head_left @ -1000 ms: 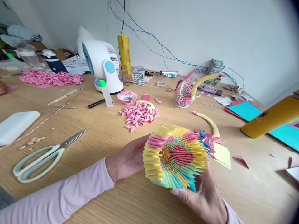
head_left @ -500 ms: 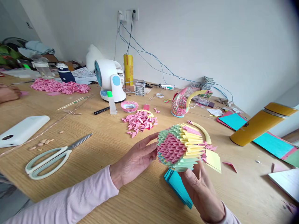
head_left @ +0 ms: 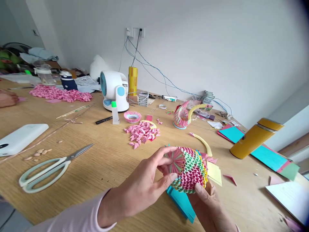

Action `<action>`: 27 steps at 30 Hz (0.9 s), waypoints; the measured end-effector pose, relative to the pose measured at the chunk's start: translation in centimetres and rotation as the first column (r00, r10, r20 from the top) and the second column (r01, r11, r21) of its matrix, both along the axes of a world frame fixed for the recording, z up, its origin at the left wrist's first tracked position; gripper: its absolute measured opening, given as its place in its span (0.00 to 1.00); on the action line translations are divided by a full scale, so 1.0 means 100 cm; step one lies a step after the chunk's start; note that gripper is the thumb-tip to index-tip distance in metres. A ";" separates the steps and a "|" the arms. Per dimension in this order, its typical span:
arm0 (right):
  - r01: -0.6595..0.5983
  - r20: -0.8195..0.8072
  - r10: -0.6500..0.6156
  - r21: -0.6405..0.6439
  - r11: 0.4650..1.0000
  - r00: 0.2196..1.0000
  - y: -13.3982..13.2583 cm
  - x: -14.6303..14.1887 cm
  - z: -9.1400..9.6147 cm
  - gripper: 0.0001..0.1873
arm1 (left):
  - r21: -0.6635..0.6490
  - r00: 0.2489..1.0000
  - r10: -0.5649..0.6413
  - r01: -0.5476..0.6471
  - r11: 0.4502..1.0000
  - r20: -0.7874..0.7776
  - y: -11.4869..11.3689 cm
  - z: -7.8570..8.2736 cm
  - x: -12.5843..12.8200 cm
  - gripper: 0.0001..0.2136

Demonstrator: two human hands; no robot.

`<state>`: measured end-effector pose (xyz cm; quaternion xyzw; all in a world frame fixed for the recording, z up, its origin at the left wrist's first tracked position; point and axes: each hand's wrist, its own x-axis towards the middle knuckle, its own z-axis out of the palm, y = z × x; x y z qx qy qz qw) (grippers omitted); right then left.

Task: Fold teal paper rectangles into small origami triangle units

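Both my hands hold a rounded modular origami body (head_left: 193, 169) made of folded pink, green and yellow paper pieces. My left hand (head_left: 142, 185) grips its pink end, thumb on the near side and fingers behind. The thumb of my right hand (head_left: 211, 201) presses the lower right edge; its other fingers are partly hidden underneath. Turquoise paper strips (head_left: 182, 204) lie below the body. Just beyond it are a curved yellow paper neck (head_left: 204, 143) with a pink tip and yellow paper sheets (head_left: 214, 174). A pile of folded pink paper triangles (head_left: 142, 131) lies farther back.
Scissors (head_left: 69, 158) and a white power bank (head_left: 24, 137) lie left. Behind stand a small fan (head_left: 113, 90), a glue bottle (head_left: 115, 116), a pink paper ring (head_left: 132, 115) and a paper swan (head_left: 181, 119). A yellow thermos (head_left: 256, 138) stands right. Another person's hand (head_left: 8, 98) rests far left.
The origami body has been turned, so its pink end now faces left and its yellow points face away. My left hand has closed onto it, thumb in front. The view has shifted slightly.
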<state>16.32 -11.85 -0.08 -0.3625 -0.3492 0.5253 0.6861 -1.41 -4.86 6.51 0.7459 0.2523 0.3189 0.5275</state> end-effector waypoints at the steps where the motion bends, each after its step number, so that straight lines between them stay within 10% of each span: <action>1: -0.015 -0.029 0.016 0.008 1.000 0.999 -0.001 0.002 -0.003 0.36 | 0.008 1.000 -0.007 0.007 1.000 -0.019 -0.002 0.002 0.000 0.20; 18: 0.005 -0.066 -0.002 0.038 0.999 0.998 0.000 0.023 -0.026 0.24 | 0.209 0.965 0.215 -0.243 0.947 0.149 0.011 0.008 0.003 0.11; 27: -0.100 -0.106 0.096 -0.037 0.994 0.990 -0.009 0.015 -0.013 0.23 | -0.247 0.958 -0.122 0.189 0.950 0.261 -0.003 -0.020 0.012 0.24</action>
